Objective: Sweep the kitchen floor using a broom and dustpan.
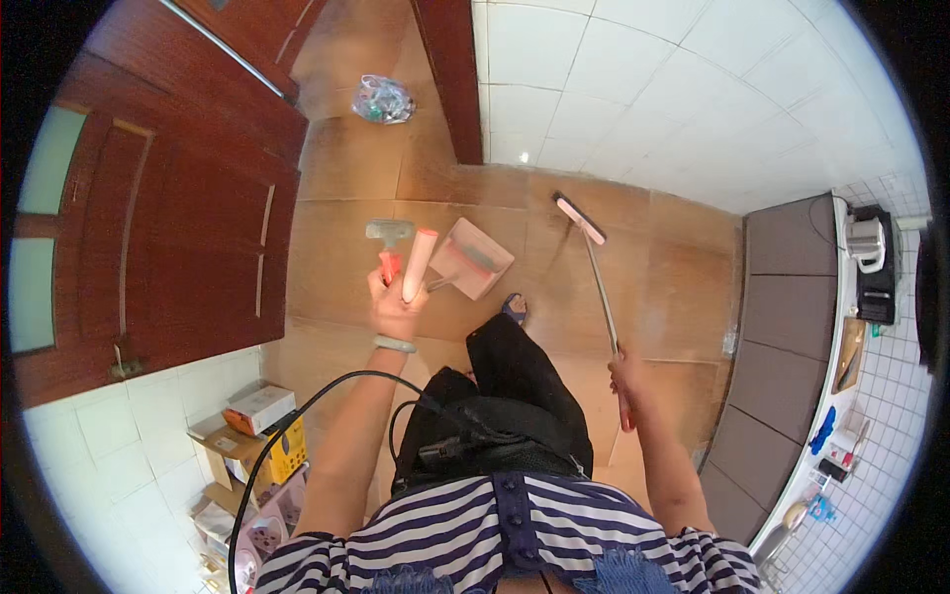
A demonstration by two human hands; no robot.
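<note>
My left hand (397, 308), with a bangle at the wrist, grips the thick pink handle (421, 261) of a long-handled dustpan. The same hand holds a scraper (390, 230) with a red grip and a broad, flat head, slightly blurred. Below the hand is the pink dustpan pan (475, 278), with some greyish debris inside; whether it touches the floor I cannot tell. My right hand (629, 375) is closed around the metal stick of a broom (603, 289). The broom's pink head (581, 220), edged with dark bristles, is out ahead near the white tiled wall.
A knotted plastic bag (384, 99) lies on the brown floor by the doorway. Dark red wooden doors (200, 215) stand at left, above stacked cardboard boxes (260, 410). Grey cabinets (783, 312) under a counter with a kettle (867, 241) line the right. A black cable (326, 377) loops past my left arm.
</note>
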